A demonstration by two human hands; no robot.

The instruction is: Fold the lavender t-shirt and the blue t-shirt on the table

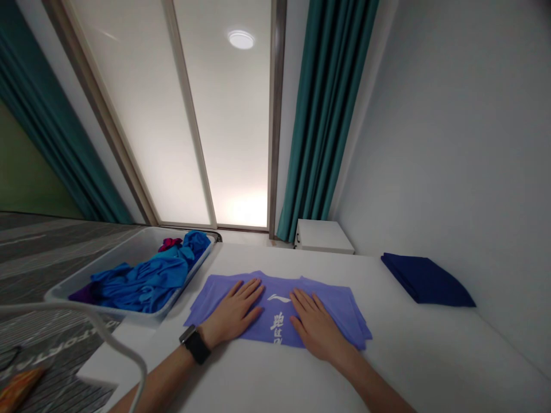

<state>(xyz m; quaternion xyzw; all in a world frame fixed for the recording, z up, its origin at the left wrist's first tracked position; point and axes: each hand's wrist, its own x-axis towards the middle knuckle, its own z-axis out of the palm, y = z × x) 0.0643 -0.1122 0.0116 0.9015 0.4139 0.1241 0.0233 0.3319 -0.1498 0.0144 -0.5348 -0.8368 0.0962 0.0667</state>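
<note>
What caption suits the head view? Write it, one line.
Left hand and right hand flat on a purple shirt, near a bin of clothes.

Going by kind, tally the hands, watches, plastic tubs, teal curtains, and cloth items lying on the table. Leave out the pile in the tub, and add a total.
Hands: 2 (left hand, right hand)
Watch: 1
Plastic tub: 1
Teal curtains: 2 (left curtain, right curtain)
Cloth items: 2 (purple shirt, folded dark blue cloth)
Total: 8
</note>
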